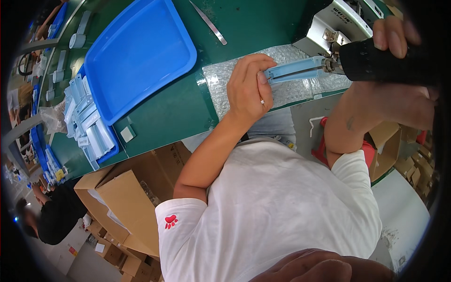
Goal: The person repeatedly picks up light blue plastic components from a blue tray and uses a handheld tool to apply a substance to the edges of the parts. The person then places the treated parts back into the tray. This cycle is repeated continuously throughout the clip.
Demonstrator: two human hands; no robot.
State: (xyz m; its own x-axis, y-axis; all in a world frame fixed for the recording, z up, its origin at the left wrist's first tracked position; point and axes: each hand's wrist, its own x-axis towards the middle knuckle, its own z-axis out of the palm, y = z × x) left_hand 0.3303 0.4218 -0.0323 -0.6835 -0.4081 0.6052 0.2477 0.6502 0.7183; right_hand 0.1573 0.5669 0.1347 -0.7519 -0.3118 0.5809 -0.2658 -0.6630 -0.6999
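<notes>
My left hand (251, 87) is closed on one end of a long light-blue plastic housing (296, 69), which has a dark slot along it. A small white bit shows on that hand; I cannot tell what it is. My right hand (394, 40) wraps round the thick black body of an electric screwdriver (361, 61), held nearly level. The screwdriver's metal nose meets the housing's far right end, and the exact contact there is hard to make out. Beneath the housing lies a sheet of bubble wrap (221, 80) on the green bench.
Behind the screwdriver stands a silver and black machine (338, 26). A blue tray (136, 61) lies to the left, with tweezers (209, 22) beyond it. Light-blue parts (89, 117) fill another tray beside a small white block (127, 134). An open cardboard box (134, 202) stands below the bench.
</notes>
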